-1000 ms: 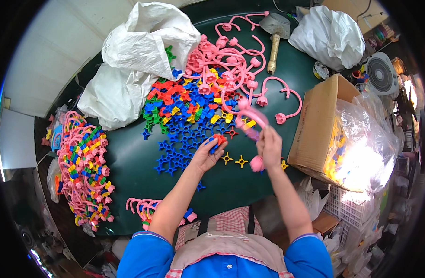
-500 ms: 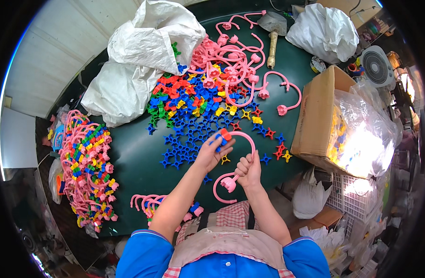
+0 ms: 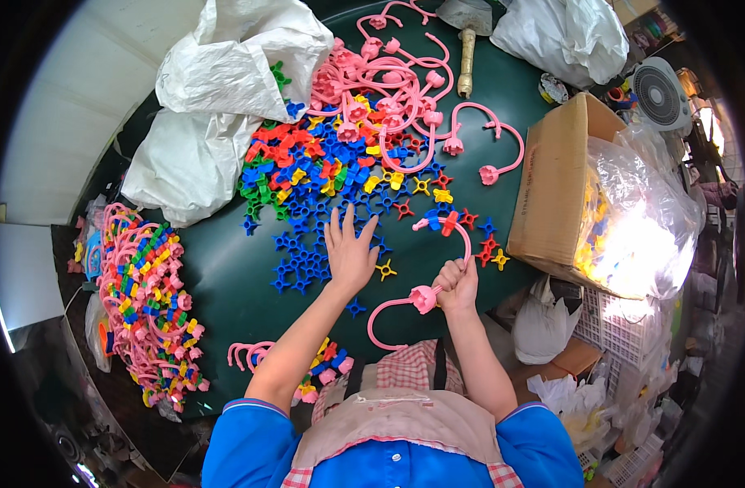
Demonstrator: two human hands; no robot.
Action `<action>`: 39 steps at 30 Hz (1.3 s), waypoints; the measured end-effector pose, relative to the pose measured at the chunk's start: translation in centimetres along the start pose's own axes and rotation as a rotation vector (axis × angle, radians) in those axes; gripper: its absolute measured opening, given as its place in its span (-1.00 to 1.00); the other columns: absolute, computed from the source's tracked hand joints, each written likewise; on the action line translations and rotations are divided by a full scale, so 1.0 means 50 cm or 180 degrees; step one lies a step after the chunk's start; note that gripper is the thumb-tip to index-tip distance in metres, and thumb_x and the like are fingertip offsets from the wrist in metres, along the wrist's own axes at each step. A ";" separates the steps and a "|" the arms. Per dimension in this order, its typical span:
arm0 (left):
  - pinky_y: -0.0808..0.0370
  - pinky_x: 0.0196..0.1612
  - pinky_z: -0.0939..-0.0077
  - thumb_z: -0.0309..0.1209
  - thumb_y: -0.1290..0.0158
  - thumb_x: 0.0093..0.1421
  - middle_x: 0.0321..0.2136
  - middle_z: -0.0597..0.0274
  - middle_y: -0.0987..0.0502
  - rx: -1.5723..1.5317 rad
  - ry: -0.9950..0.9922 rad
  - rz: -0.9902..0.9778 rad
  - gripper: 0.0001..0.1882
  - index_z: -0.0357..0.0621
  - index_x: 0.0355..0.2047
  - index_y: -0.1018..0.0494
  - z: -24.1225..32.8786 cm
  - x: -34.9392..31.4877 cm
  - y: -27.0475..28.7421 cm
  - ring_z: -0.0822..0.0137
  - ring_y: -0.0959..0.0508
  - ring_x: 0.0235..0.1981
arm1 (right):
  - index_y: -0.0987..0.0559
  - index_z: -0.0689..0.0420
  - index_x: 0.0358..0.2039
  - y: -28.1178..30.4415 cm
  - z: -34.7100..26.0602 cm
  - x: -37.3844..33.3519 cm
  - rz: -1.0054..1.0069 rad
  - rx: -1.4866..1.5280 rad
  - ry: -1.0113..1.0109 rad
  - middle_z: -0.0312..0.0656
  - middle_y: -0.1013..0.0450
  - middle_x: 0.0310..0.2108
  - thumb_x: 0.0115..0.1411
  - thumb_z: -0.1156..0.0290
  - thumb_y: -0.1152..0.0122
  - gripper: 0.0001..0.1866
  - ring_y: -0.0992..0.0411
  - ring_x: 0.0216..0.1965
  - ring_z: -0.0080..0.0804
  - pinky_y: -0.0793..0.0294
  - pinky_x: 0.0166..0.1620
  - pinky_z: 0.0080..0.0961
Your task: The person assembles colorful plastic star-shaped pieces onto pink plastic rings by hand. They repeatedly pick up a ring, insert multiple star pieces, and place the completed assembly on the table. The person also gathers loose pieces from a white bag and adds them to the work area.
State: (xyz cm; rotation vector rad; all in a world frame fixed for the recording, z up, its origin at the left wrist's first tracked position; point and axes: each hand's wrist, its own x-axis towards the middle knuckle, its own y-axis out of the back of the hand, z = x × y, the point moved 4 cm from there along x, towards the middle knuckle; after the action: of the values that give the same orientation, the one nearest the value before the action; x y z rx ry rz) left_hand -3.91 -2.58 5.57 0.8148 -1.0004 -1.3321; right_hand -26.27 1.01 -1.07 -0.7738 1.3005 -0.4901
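My right hand [image 3: 458, 285] is wrapped round a pink S-shaped plastic tube [image 3: 468, 240] with a flower-shaped cup at its middle. Near the tube's upper end sit a red piece [image 3: 449, 224] and a blue piece [image 3: 432, 218], threaded on it. My left hand [image 3: 350, 250] is empty, its fingers spread over the blue star-shaped plastic pieces [image 3: 295, 268]. Beyond it lies a mixed heap of red, blue, yellow and green pieces [image 3: 303, 154]. A few red and yellow stars lie apart, such as a yellow one [image 3: 385, 270] beside my left hand.
Pink tubes [image 3: 397, 77] with cups lie tangled behind the heap on the dark green table [image 3: 226, 285]. Threaded tubes are piled [image 3: 149, 301] at the left, more near my left forearm. White sacks [image 3: 242, 73], a trowel-like tool [image 3: 466, 61] and a cardboard box [image 3: 543, 191] stand around.
My left hand has let go of the red and blue pieces, now on the tube, and moved left with fingers spread. The right hand keeps its hold, slightly farther right. The view has shifted a little.
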 end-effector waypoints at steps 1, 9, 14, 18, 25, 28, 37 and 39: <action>-0.24 0.24 -0.07 -0.43 -0.15 0.15 0.20 0.04 -0.39 0.0168 -0.0077 0.0069 -0.46 0.07 0.18 -0.43 0.015 0.015 0.001 -0.19 -0.23 0.28 | -0.23 -0.01 -0.64 0.001 -0.012 0.002 0.0092 -0.0105 0.0031 -0.45 0.08 -0.75 0.45 -0.09 0.20 -0.43 0.18 -0.77 -0.64 0.20 -0.70 -0.64; -0.57 -0.25 0.12 -0.48 -0.04 0.17 -0.18 0.08 -0.43 -0.0346 -0.0315 -0.1248 -0.81 -0.03 -0.19 -0.50 0.035 0.102 -0.220 0.01 -0.61 -0.27 | -0.29 -0.01 -0.61 -0.045 -0.018 0.020 -0.0170 -0.0303 -0.0089 -0.46 0.06 -0.75 0.45 -0.09 0.18 -0.44 0.17 -0.77 -0.66 0.19 -0.71 -0.65; -0.55 -0.28 0.03 -0.54 0.00 0.17 -0.23 0.01 -0.44 -0.0643 0.0120 0.0173 -0.85 -0.06 -0.25 -0.48 -0.066 0.164 -0.085 -0.09 -0.56 -0.26 | -0.27 -0.02 -0.62 -0.042 -0.065 0.017 -0.0132 -0.0302 0.0075 -0.46 0.05 -0.75 0.44 -0.12 0.18 -0.43 0.17 -0.77 -0.66 0.18 -0.71 -0.65; -0.56 -0.27 0.04 -0.55 0.01 0.18 -0.19 -0.03 -0.51 -0.0528 0.0389 0.0380 -0.78 -0.11 -0.16 -0.51 -0.180 0.203 -0.073 -0.15 -0.58 -0.28 | -0.25 -0.02 -0.63 -0.048 -0.046 0.031 -0.0196 -0.0328 -0.0173 -0.46 0.07 -0.74 0.44 -0.10 0.18 -0.44 0.17 -0.76 -0.66 0.18 -0.70 -0.64; -0.55 -0.22 0.13 -0.56 -0.10 0.07 -0.25 0.02 -0.52 -0.0821 0.0117 -0.0537 -0.71 -0.09 -0.16 -0.50 -0.147 0.154 -0.112 -0.09 -0.57 -0.23 | -0.26 -0.03 -0.62 -0.081 -0.011 0.026 -0.0128 -0.0537 -0.0130 -0.47 0.08 -0.75 0.44 -0.09 0.15 -0.46 0.19 -0.77 -0.65 0.19 -0.70 -0.65; -0.55 -0.36 0.31 -0.53 -0.11 0.15 -0.29 0.10 -0.58 -0.1352 0.0684 -0.0843 -0.76 -0.12 -0.14 -0.49 -0.150 0.165 -0.117 0.13 -0.62 -0.34 | -0.25 -0.05 -0.61 -0.089 0.002 0.024 -0.0207 -0.0730 -0.0036 -0.47 0.07 -0.75 0.44 -0.10 0.15 -0.46 0.19 -0.76 -0.66 0.19 -0.69 -0.64; -0.63 -0.36 0.58 -0.50 -0.04 0.33 -0.12 0.15 -0.59 -0.6534 0.2779 -0.0636 -0.70 -0.03 0.07 -0.36 -0.041 0.085 -0.067 0.34 -0.66 -0.30 | -0.16 -0.06 -0.60 -0.166 0.075 -0.010 -0.0506 -0.1285 0.0406 -0.47 0.09 -0.75 0.48 -0.08 0.28 -0.46 0.22 -0.75 -0.66 0.23 -0.67 -0.62; -0.67 -0.27 0.54 -0.55 -0.05 0.31 -0.15 0.15 -0.56 -0.7009 0.2691 -0.0403 -0.66 0.00 0.07 -0.35 -0.035 0.061 -0.080 0.28 -0.65 -0.20 | -0.14 -0.05 -0.60 -0.164 0.094 -0.024 -0.0630 -0.1336 0.0455 -0.47 0.08 -0.74 0.48 -0.08 0.28 -0.46 0.22 -0.75 -0.67 0.23 -0.67 -0.62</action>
State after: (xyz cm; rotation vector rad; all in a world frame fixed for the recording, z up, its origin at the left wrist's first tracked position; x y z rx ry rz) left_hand -3.95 -6.11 1.58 -0.3919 1.2462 -1.1468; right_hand -21.17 -2.51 6.19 -1.2441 1.4899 -0.4399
